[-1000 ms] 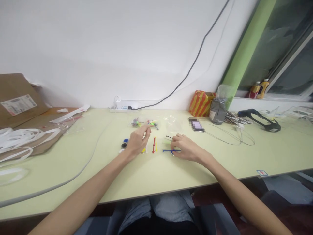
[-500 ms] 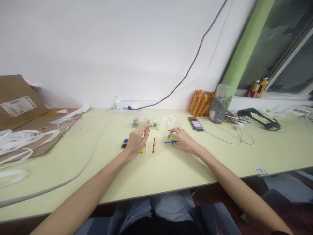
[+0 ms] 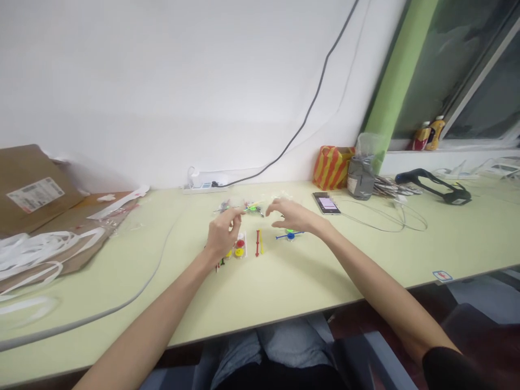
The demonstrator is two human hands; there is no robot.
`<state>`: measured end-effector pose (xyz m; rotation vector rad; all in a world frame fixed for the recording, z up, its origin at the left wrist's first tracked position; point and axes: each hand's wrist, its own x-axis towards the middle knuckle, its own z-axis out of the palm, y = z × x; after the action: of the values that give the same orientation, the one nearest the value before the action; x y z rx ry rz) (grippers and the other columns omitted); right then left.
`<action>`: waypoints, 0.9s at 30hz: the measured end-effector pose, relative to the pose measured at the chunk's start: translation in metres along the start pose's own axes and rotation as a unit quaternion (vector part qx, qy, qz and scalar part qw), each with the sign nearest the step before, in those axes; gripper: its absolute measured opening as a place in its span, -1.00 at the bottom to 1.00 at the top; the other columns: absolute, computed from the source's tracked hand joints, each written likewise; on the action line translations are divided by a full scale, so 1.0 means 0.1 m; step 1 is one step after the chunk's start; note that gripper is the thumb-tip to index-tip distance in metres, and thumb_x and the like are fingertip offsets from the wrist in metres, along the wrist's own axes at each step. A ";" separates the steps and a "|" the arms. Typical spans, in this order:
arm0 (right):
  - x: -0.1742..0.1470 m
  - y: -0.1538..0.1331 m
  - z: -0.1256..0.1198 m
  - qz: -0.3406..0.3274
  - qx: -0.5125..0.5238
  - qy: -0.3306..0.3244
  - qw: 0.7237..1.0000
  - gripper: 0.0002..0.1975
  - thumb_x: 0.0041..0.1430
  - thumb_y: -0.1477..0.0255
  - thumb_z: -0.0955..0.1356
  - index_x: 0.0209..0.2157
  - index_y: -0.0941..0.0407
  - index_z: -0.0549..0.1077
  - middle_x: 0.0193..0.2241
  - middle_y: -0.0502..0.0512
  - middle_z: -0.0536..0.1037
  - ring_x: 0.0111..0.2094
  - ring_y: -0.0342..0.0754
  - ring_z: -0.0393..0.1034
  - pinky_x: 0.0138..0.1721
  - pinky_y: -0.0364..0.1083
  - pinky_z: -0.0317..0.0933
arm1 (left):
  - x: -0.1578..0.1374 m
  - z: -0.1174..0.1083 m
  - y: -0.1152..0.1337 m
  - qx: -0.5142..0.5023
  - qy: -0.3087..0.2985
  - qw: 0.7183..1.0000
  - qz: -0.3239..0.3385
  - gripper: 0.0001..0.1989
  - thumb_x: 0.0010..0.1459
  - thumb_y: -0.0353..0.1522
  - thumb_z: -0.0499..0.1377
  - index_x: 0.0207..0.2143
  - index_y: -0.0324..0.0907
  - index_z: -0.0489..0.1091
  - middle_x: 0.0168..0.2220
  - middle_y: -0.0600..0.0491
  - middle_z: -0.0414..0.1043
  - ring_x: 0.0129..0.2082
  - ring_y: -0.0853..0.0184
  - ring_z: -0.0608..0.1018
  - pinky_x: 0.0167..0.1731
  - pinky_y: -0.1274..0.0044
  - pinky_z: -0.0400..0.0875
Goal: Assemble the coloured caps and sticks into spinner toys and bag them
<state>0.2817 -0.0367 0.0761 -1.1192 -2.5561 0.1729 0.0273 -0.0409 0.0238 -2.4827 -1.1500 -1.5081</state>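
Note:
My left hand (image 3: 222, 232) hovers over a cluster of small discs, thumb and fingers pinched. Whatever it grips is too thin and hidden to name. Under and beside it lie a red disc (image 3: 240, 244), a yellow disc (image 3: 239, 253) and a white arrow-shaped strip (image 3: 246, 246). My right hand (image 3: 289, 215) is raised above the table, fingers curved and apart, holding nothing visible. Below it rests a blue arrow spinner (image 3: 290, 236) beside a green disc. Between my hands lie a red arrow (image 3: 257, 244) and a yellow arrow (image 3: 261, 242), side by side.
Small colourful pieces in clear plastic (image 3: 254, 208) lie beyond my hands. A power strip (image 3: 203, 188) sits by the wall. To the right are a phone (image 3: 326, 203), a striped bag (image 3: 331, 168) and a grey pouch (image 3: 361, 179). Cardboard (image 3: 36, 184) and a cable (image 3: 134, 286) occupy the left.
My right hand has lifted off the blue spinner and green disc and moved up and left. My left hand has drawn slightly back to the left, still pinched. The view has shifted a little.

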 end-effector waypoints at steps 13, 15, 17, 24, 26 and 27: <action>-0.51 0.27 0.20 0.030 0.030 -0.049 0.998 -0.62 0.20 0.41 0.42 0.07 0.02 0.48 0.17 0.28 0.33 0.23 0.22 0.17 0.18 0.20 0.14 | 0.02 -0.01 -0.07 0.036 0.029 0.998 -0.031 -0.72 0.29 -0.43 -0.03 -0.16 -0.18 0.49 -0.31 0.03 0.54 -0.43 0.40 0.49 -0.37 0.54 0.41; -0.48 0.29 0.24 0.013 0.022 -0.049 0.998 -0.75 0.22 0.40 0.41 -0.05 0.02 0.55 0.18 0.26 0.33 0.25 0.22 0.15 0.19 0.21 0.12 | 0.02 -0.01 -0.06 0.033 0.026 0.999 -0.033 -0.73 0.30 -0.42 -0.02 -0.17 -0.18 0.49 -0.31 0.04 0.54 -0.45 0.40 0.47 -0.37 0.54 0.40; -0.45 0.31 0.28 0.002 0.014 -0.050 0.999 -0.85 0.22 0.39 0.41 -0.16 0.04 0.57 0.17 0.25 0.34 0.25 0.22 0.15 0.18 0.21 0.12 | 0.02 -0.01 -0.06 0.026 0.021 0.999 -0.032 -0.73 0.30 -0.41 -0.01 -0.17 -0.18 0.49 -0.32 0.04 0.54 -0.45 0.40 0.47 -0.37 0.54 0.40; -0.47 0.38 0.31 0.018 -0.010 -0.042 0.999 -0.92 0.18 0.45 0.42 -0.26 0.09 0.55 0.14 0.27 0.36 0.20 0.22 0.19 0.15 0.22 0.13 | 0.02 0.00 -0.05 0.020 0.015 0.999 -0.036 -0.73 0.29 -0.42 -0.01 -0.16 -0.18 0.49 -0.31 0.03 0.54 -0.39 0.39 0.51 -0.36 0.55 0.41; -0.44 0.29 0.25 0.010 -0.009 -0.036 0.999 -0.86 0.16 0.43 0.44 -0.21 0.08 0.54 0.13 0.27 0.37 0.20 0.22 0.18 0.15 0.22 0.12 | 0.01 0.00 -0.06 0.019 0.015 0.999 -0.040 -0.72 0.29 -0.42 -0.02 -0.15 -0.18 0.49 -0.30 0.02 0.55 -0.39 0.39 0.51 -0.36 0.55 0.41; -0.40 0.22 0.23 -0.001 -0.003 -0.029 1.000 -0.82 0.17 0.41 0.45 -0.16 0.07 0.53 0.12 0.26 0.37 0.20 0.20 0.18 0.15 0.21 0.13 | 0.01 0.01 -0.06 0.019 0.014 0.999 -0.041 -0.72 0.29 -0.41 -0.02 -0.15 -0.17 0.49 -0.29 0.02 0.55 -0.39 0.38 0.51 -0.36 0.54 0.42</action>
<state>0.3137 -0.0501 0.0387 -1.1310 -2.6109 0.1997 0.0243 -0.0354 0.0223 -2.4111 -1.2793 -1.5208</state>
